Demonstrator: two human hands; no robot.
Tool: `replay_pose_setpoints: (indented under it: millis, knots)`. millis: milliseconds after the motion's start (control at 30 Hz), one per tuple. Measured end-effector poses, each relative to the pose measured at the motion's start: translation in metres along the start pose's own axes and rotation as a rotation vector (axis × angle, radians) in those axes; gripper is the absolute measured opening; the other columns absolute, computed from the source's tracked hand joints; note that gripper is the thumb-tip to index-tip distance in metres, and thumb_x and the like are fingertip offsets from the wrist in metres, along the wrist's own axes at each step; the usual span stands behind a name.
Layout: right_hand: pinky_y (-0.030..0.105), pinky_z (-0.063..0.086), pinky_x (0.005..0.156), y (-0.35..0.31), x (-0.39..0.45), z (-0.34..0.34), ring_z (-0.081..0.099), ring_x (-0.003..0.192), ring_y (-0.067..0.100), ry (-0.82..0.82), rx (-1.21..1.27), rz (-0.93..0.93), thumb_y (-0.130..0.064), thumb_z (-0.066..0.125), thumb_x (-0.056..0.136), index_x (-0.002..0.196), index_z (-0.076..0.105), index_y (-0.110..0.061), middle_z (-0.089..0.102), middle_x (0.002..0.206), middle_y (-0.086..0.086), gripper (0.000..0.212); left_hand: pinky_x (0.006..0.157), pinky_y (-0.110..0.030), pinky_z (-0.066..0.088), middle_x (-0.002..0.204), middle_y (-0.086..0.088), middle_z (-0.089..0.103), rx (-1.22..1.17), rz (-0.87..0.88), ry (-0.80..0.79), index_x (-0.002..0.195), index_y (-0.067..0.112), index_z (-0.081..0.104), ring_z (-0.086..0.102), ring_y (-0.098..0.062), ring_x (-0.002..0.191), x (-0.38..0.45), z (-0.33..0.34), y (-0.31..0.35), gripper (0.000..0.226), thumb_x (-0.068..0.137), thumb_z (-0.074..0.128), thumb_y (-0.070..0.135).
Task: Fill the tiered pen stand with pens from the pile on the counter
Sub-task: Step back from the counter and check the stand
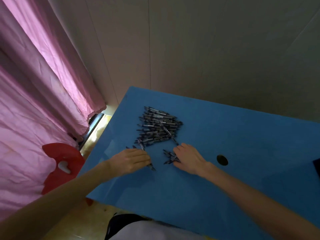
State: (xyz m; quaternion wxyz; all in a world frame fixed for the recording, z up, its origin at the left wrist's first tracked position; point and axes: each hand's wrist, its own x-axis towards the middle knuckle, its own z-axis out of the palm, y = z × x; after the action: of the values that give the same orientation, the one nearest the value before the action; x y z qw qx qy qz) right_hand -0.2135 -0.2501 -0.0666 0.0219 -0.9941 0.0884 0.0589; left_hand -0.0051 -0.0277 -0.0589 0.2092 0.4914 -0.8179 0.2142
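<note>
A pile of dark blue pens (158, 126) lies on the blue counter (199, 187), toward its far left. Just in front of the pile, my left hand (131, 160) lies over a few pens, its fingers curled round them; one pen tip sticks out below the fingers. To the right, my right hand (189, 157) rests on the counter and holds a small bunch of pens (170, 157) whose tips fan out leftward. No pen stand is in view.
A round hole (222, 160) is in the counter right of my right hand. A dark object (316, 166) pokes in at the right edge. A pink curtain (38, 101) hangs at left, with a red chair (62, 166) below it. The wall stands behind the counter.
</note>
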Motion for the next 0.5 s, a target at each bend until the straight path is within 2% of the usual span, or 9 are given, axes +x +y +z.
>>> replay_pose_setpoints:
  millis: [200,367,500]
  knots:
    - [0.028,0.035,0.070,-0.015,0.003,0.000,0.042,0.083,0.013,-0.028,0.044,0.033,-0.043,0.052,0.095,0.090,0.048,-0.021,0.057,0.090,-0.004,0.023,0.101,-0.032,0.049,0.113,-0.007,0.075,-0.047,-0.108,-0.048,0.106,0.009,0.079,0.068,-0.021,0.106,-0.033,0.014,0.044,0.036,0.109,0.043,0.014]
    - [0.033,0.044,0.062,-0.025,0.012,-0.004,0.055,0.076,0.017,-0.088,0.155,0.142,-0.047,0.054,0.097,0.090,0.049,-0.020,0.059,0.086,-0.003,0.029,0.099,-0.037,0.054,0.120,-0.003,0.073,-0.067,-0.271,-0.093,0.111,0.012,0.078,0.069,-0.022,0.112,-0.058,0.030,0.062,0.031,0.107,0.049,0.023]
    - [0.031,0.034,0.052,-0.032,0.017,-0.004,0.050,0.067,0.016,-0.108,0.251,0.201,-0.049,0.055,0.099,0.088,0.046,-0.018,0.051,0.078,-0.002,0.035,0.104,-0.040,0.052,0.128,-0.003,0.070,-0.081,-0.372,-0.114,0.118,0.011,0.075,0.065,-0.022,0.121,-0.063,0.030,0.069,0.030,0.105,0.052,0.025]
